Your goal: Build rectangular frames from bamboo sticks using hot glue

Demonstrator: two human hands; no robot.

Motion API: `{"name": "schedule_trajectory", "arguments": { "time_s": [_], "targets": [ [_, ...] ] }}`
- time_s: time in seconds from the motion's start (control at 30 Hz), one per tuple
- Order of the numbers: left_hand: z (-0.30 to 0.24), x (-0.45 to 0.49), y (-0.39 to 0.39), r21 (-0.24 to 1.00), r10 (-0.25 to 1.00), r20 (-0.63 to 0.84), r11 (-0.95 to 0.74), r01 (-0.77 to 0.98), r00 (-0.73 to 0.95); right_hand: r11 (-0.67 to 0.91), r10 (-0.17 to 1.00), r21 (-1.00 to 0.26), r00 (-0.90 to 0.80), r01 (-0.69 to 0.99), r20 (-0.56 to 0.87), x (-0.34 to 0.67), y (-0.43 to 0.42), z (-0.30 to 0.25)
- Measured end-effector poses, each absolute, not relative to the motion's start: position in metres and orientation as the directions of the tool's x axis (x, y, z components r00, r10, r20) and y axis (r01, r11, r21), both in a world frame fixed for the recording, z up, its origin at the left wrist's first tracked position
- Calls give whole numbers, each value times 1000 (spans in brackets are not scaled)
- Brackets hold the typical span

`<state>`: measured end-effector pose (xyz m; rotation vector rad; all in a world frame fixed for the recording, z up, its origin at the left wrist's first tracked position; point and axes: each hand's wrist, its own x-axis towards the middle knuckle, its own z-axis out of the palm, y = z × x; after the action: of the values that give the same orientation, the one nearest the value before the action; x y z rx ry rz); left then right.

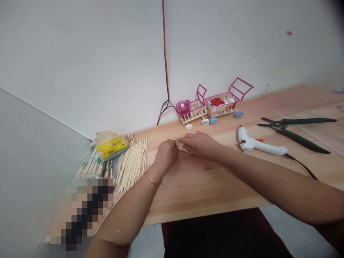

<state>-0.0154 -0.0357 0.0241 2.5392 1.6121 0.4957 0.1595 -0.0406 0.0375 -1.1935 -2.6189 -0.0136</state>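
Observation:
My left hand (168, 152) is closed at the middle of the wooden table (201, 190), its fingertips pinching a short pale wooden stick (176, 137) whose end pokes up above them. From the right, my right hand (200, 144) reaches in with bent fingers pressed on pale stick pieces just beside the left fingertips. Most of what lies between the two hands is hidden by the fingers. Left of my left hand, a pile of loose wooden sticks (133, 163) lies on the table, with a few small bits scattered near it.
Two small stick-built carts (223, 105) with pink rims and bottle-cap wheels stand against the wall. A white glue gun (258, 145) and green-handled pliers (301, 130) lie to the right. A yellow packet (113, 147) rests on bagged sticks at left. A cable (165, 53) hangs behind.

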Motion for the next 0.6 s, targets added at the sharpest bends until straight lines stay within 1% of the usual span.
{"name": "schedule_trajectory", "arguments": {
  "time_s": [0.6],
  "targets": [
    [21,-17,-34,312,896,228,-439,843,382,660,734,-49,-631,749,251,156,-41,39]
  ]
}}
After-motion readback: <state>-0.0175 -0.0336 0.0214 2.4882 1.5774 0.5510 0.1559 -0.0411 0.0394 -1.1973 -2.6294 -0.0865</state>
